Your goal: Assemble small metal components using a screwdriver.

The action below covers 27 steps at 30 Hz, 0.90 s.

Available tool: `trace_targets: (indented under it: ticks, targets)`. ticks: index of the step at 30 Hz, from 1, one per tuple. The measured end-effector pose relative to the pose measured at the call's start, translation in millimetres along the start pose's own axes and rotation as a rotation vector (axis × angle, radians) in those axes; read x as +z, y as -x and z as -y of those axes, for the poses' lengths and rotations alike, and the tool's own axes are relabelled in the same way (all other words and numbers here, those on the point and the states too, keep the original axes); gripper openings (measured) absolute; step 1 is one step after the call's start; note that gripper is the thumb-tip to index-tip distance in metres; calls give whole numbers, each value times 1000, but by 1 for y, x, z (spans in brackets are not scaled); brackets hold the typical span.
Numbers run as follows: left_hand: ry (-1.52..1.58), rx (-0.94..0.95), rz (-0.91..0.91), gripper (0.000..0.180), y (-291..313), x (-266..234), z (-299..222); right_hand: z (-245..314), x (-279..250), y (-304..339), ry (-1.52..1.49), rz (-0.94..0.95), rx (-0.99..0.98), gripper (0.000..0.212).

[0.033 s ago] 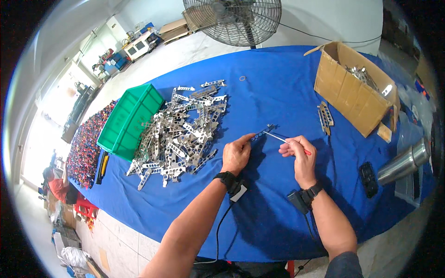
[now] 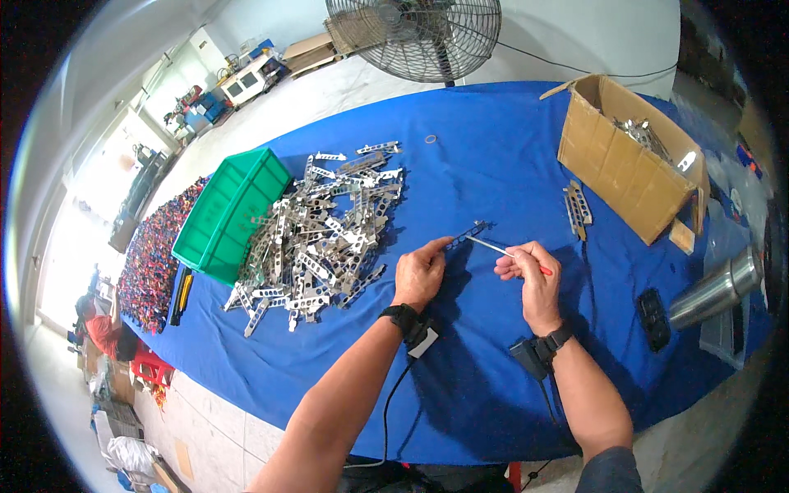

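Note:
Mid-table, my left hand (image 2: 420, 275) pinches one end of a narrow metal strip with a row of holes (image 2: 466, 234). The strip points away from me over the blue cloth. My right hand (image 2: 536, 279) is closed round the red handle of a thin tool, apparently a screwdriver (image 2: 491, 246). Its slim metal shaft reaches left, and the tip is at the strip; whether it sits in a hole is too small to tell. Left of my left hand lies a loose pile of similar perforated metal strips (image 2: 316, 238). A few more strips (image 2: 578, 208) lie beyond my right hand.
A green plastic bin (image 2: 215, 255) stands against the pile, beside a heap of small multicoloured pieces (image 2: 156, 263). At right are an open cardboard box (image 2: 616, 168) holding metal parts, a steel flask (image 2: 717, 287) and a black object (image 2: 652, 319). A fan (image 2: 415, 37) stands behind the table.

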<state>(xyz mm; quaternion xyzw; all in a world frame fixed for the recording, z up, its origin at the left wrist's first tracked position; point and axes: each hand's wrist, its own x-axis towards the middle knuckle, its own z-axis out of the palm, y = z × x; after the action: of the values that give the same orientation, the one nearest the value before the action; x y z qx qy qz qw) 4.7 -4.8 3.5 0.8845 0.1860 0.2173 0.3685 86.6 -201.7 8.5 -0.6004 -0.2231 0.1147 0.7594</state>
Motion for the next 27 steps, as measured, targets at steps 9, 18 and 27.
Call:
trace_targets:
  ticks: [9,18,27]
  targets:
    - [6,0,4,30,1,-2,3,-1,19,3,-52,9,77,25]
    - [1,21,3,31,0,-1,1,-8,12,0,-22,11,-5,23]
    - [-10,2,13,31,1,-2,-2,-7,10,0,9,5,-4,23]
